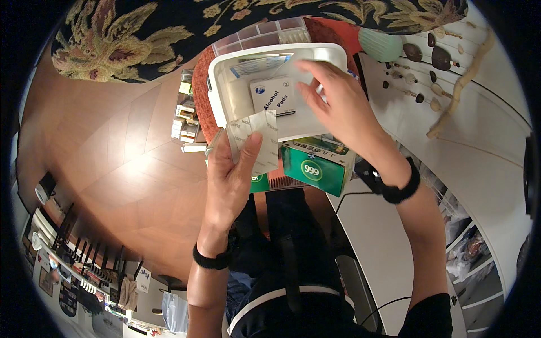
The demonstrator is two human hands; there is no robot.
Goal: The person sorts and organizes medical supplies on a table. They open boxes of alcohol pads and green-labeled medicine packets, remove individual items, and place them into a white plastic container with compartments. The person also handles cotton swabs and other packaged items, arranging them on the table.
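L hand (228, 174) is pinching a strip of white sachets (256, 138) at the white box (221, 84) front edge. R hand (332, 104), fingers spread, is reaching inside over a pad packet (273, 96); best keeping the box steady w/ the strip held clear.

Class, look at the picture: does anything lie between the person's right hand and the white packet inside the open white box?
Nothing visible does. The right hand reaches into the white box, fingertips right beside the white packet. The left hand holds a paper strip lower down, clear of that gap.
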